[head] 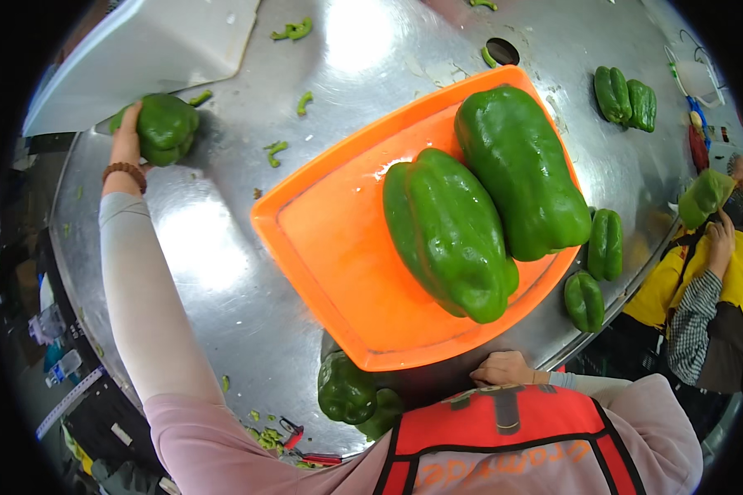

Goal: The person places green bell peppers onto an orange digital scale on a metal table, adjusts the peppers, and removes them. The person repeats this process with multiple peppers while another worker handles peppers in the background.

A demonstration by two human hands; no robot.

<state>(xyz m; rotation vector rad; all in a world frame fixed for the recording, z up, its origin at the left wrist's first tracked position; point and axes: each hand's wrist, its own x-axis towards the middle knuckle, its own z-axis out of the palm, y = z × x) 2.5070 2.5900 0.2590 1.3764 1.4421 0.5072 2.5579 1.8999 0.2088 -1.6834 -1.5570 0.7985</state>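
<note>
At the far left, my left hand (127,135) is closed around a green bell pepper (168,128), beside the lower edge of a white plastic bin (179,46). Part of my palm and fingers is hidden by the pepper. My right hand (504,369) rests with curled fingers just below the near rim of an orange plastic tray (309,284); nothing shows in it. Two large green peppers, one nearer the middle (449,235) and one to its right (523,173), lie side by side on the tray. Beneath the tray's near corner sits another green pepper (348,387), partly overlapping one more (381,413).
Smaller-looking green peppers (605,244) lie right of the tray on the steel table (272,235). Cut green stems (294,29) are scattered about. Red-handled snips (294,435) lie near my left sleeve. A round hole (503,51) pierces the table. At right, a co-worker's hand (721,238) holds a pepper.
</note>
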